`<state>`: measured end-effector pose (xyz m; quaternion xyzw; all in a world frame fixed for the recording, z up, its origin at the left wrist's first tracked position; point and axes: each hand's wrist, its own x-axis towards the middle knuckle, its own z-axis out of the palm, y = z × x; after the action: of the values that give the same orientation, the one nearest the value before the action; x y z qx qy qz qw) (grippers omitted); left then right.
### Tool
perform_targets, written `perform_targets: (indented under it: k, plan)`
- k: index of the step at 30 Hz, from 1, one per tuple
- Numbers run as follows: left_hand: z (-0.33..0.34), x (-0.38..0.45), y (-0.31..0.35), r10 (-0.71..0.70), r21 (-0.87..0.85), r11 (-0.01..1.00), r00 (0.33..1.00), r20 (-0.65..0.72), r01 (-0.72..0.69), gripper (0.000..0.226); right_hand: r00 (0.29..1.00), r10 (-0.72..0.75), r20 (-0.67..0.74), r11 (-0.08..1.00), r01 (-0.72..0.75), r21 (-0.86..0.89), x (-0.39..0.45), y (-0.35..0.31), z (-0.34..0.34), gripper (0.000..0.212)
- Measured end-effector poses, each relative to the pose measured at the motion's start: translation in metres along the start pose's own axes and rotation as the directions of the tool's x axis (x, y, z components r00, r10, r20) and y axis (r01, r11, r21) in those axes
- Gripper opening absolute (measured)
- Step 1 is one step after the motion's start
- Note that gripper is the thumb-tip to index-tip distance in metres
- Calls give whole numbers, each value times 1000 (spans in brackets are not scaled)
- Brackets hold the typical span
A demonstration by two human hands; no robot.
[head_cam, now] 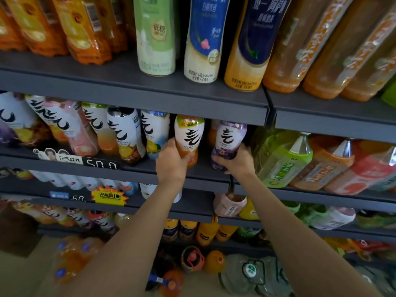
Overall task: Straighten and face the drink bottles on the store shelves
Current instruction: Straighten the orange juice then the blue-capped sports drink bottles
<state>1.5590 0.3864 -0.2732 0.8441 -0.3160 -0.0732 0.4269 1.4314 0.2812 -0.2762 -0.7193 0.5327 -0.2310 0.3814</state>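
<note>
My left hand [171, 162] grips the lower part of an orange-and-white drink bottle [189, 133] standing at the front of the second shelf [205, 170], label facing me. My right hand [236, 161] grips the base of a purple-and-white bottle [230, 137] just to its right, also label forward. Both bottles stand nearly upright under the shelf above. A row of similar white-labelled bottles [126, 131] leans along the same shelf to the left.
The top shelf [150, 91] carries milk tea bottles [203, 39] and orange tea bottles [300, 43]. Green and orange tea bottles [285, 157] stand right of my hands. A price tag [100, 163] sits on the shelf edge. Lower shelves hold more drinks; large water jugs [252, 273] stand on the floor.
</note>
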Motion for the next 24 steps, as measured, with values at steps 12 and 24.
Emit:
perform_targets:
  k: [12,24]
  plan:
    - [14,10,-3,145,41,988,987,70,-148,48,997,-28,-69,996,21,-91,-10,-13,13,60]
    - [-59,-18,-58,99,-129,983,966,-237,-132,32,947,-165,-275,986,167,-17,-83,-47,51,19]
